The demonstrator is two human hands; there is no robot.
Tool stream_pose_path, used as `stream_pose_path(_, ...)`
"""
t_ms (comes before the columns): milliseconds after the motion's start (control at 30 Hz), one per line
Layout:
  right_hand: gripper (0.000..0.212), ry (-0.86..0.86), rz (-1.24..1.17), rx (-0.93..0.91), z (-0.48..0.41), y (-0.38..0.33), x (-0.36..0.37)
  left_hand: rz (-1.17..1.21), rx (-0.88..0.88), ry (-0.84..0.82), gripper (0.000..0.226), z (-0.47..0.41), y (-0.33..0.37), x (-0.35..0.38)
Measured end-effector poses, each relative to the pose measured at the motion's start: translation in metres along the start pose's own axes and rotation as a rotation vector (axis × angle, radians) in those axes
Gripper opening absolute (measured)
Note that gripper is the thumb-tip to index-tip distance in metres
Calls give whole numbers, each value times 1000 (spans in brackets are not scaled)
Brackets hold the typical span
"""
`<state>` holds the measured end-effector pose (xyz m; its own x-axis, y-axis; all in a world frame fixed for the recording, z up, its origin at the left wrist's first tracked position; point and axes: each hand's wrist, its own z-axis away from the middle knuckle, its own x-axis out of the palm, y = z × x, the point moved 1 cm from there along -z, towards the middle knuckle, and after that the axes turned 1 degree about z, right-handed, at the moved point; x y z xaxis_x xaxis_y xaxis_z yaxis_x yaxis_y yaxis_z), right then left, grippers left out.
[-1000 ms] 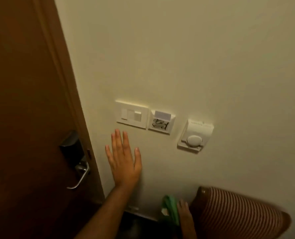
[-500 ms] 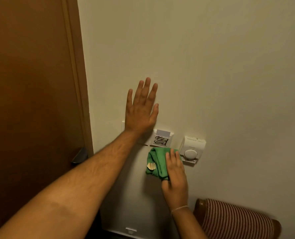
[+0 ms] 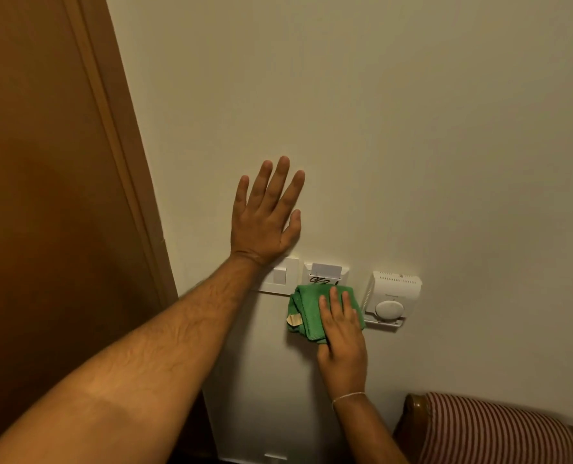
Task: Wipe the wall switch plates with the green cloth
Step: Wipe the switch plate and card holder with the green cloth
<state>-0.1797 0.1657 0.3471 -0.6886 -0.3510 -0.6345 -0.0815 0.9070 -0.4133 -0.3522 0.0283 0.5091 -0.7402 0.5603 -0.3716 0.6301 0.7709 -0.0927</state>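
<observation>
Against wall (image 3: pixel 412 162), right hand (image 3: pixel 343 343) presses green cloth (image 3: pixel 306 309) (card-slot scrawl (image 3: pixel 321 280) unreadable).

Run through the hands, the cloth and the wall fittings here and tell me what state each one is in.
left hand: open, flat on the wall above the switch plate
right hand: open, pressing the green cloth to the wall
green cloth: bunched, covering the lower edge of the card holder
switch plate: partly hidden by the left wrist
card holder: card inserted
thermostat: uncovered
</observation>
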Motion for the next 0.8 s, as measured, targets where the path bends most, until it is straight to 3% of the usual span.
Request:
stream_pose_path(333, 87, -67, -12, -171, -1, -15, 27, 10, -22, 10, 71, 2, 0, 1)
stream_pose_path(500, 89, 111, -35, 92, 8, 4, 23, 2, -20, 10, 70, 3, -2, 4)
stream_pose_path(600, 88, 131, -94, 136, 2, -15, 34, -7, -14, 29, 69, 3, -2, 7)
stream_pose_path(800, 80, -10, -15, -152, -3, -23, 44, -25, 2, 46, 70, 2, -3, 7)
